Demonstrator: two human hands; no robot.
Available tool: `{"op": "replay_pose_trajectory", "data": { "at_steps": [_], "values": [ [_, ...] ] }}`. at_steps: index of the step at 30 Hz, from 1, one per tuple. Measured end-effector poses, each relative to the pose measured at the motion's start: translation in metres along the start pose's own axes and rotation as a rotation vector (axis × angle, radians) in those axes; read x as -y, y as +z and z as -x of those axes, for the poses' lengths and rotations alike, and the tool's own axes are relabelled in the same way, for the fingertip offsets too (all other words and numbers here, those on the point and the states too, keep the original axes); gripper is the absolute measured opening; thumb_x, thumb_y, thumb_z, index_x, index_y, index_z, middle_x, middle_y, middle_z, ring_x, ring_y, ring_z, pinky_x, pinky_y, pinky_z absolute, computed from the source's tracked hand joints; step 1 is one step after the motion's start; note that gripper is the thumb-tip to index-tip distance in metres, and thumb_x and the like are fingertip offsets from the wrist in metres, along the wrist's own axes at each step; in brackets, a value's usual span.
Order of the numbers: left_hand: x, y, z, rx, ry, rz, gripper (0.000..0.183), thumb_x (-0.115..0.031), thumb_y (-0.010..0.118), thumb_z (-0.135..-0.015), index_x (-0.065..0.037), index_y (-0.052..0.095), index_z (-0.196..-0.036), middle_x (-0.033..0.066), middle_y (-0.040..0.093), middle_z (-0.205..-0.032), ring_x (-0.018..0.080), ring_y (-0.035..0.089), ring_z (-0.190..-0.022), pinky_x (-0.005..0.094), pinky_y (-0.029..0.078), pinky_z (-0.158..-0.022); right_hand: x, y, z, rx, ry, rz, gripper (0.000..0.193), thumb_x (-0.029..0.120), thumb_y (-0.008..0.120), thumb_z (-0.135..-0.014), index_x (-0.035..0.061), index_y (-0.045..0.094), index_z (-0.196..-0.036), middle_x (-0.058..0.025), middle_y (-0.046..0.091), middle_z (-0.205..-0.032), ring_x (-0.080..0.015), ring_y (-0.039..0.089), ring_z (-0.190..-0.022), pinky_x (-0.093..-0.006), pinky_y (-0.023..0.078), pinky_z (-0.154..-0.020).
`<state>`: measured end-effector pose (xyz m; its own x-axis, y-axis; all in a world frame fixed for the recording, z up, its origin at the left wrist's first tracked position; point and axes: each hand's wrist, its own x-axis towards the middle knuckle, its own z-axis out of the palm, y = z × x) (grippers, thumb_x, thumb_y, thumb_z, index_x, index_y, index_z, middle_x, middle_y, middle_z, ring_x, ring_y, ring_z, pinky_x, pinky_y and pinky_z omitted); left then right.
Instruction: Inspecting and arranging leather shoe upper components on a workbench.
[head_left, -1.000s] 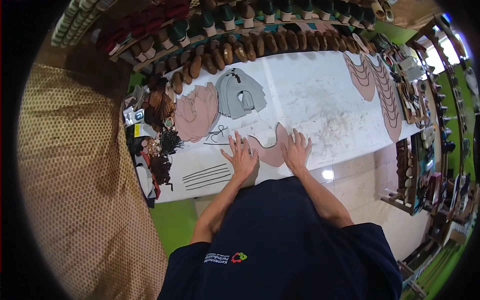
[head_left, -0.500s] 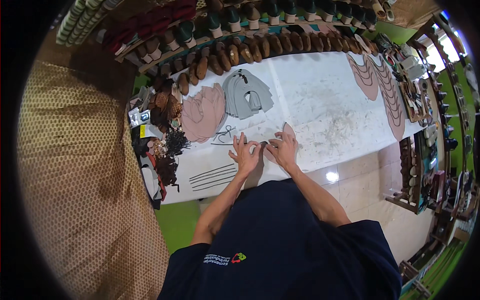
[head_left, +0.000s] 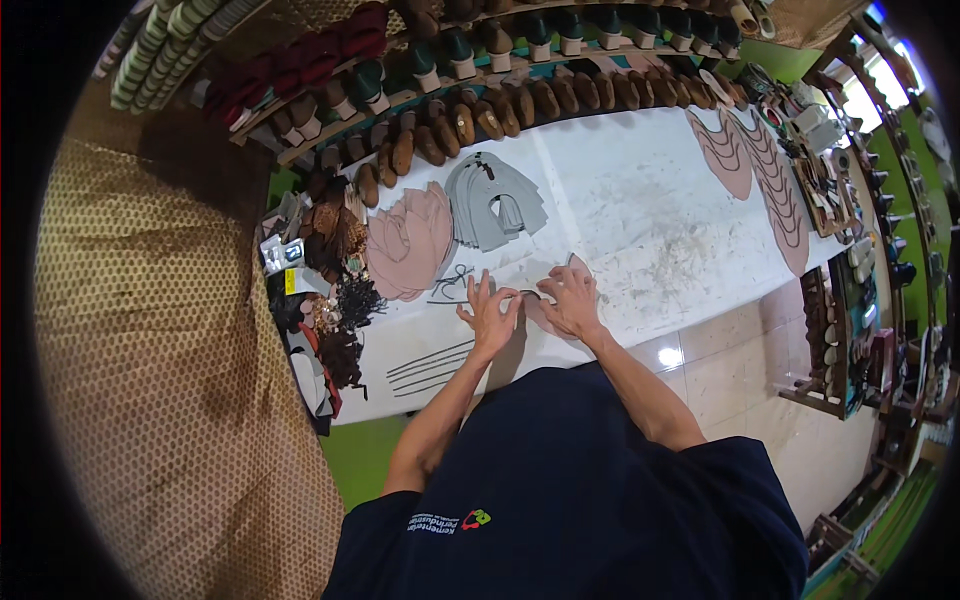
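Note:
Close to the table's front edge, a pink sole-shaped piece (head_left: 539, 318) lies partly under my right hand (head_left: 570, 303), with its pointed tip showing beyond the knuckles. The right fingers are bent and pressed together on that piece. My left hand (head_left: 492, 318) pinches a thin dark strip (head_left: 528, 293) between thumb and forefinger at the piece's edge; its other fingers are raised. How far the strip runs along the edge is hidden by my fingers. Several straight dark strips (head_left: 430, 369) lie left of my left hand, and a few curled ones (head_left: 456, 284) lie beyond it.
A pile of pink sole-shaped pieces (head_left: 408, 240) and fanned grey pieces (head_left: 495, 200) lie on the white tabletop (head_left: 640, 215). Pink pieces with dark curved edges (head_left: 770, 190) overlap at the right. Brown shoe lasts (head_left: 487, 122) line the back; dark scraps (head_left: 340, 345) crowd the left end.
The view has shifted slightly, so the table sits a little lower. Both hands stay at the pink piece, with the right fingers slightly shifted and the left pinch still held.

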<state>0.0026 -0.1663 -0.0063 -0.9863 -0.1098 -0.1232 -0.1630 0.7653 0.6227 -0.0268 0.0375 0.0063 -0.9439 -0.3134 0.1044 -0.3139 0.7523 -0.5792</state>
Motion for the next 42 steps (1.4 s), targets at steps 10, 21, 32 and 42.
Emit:
{"op": "replay_pose_trajectory", "data": {
  "at_steps": [10,21,32,42],
  "values": [
    [-0.015,0.007,0.012,0.039,0.132,-0.346,0.065,-0.045,0.067,-0.093,0.004,0.063,-0.135,0.0167,0.006,-0.177,0.0433,-0.001,-0.162,0.0869,0.009,-0.108,-0.034,-0.015,0.037,-0.252,0.311,0.359,0.047,0.036,0.073,-0.093,-0.0001,0.073,-0.123,-0.0120,0.059,-0.139,-0.0323,0.050,-0.131,-0.0555,0.034,-0.107],
    [-0.021,0.025,0.009,-0.065,-0.122,-0.100,0.017,-0.036,0.076,-0.090,-0.021,0.077,-0.098,0.0132,0.027,-0.173,0.0394,0.007,-0.163,0.0850,0.008,-0.111,-0.037,-0.017,0.021,-0.273,0.527,0.084,0.020,0.029,0.077,-0.087,0.0100,0.081,-0.092,-0.0048,0.070,-0.122,-0.0282,0.057,-0.121,-0.0530,0.034,-0.105],
    [-0.064,0.054,-0.029,-0.044,-0.088,-0.026,0.012,-0.031,0.078,-0.084,-0.020,0.079,-0.089,0.0090,0.037,-0.168,0.0374,0.012,-0.161,0.0838,0.011,-0.111,-0.088,-0.067,0.027,-0.303,0.544,0.024,0.020,0.029,0.075,-0.082,0.0104,0.081,-0.085,-0.0071,0.072,-0.113,-0.0321,0.062,-0.112,-0.0485,0.043,-0.097],
    [-0.162,0.135,-0.052,0.024,-0.101,0.021,0.024,-0.034,0.076,-0.086,-0.018,0.078,-0.105,0.0107,0.032,-0.170,0.0390,0.010,-0.161,0.0852,0.009,-0.112,-0.190,-0.130,0.049,-0.312,0.613,0.008,0.021,0.030,0.078,-0.082,0.0143,0.083,-0.095,-0.0079,0.071,-0.118,-0.0339,0.062,-0.115,-0.0494,0.045,-0.097]
  ]
}}
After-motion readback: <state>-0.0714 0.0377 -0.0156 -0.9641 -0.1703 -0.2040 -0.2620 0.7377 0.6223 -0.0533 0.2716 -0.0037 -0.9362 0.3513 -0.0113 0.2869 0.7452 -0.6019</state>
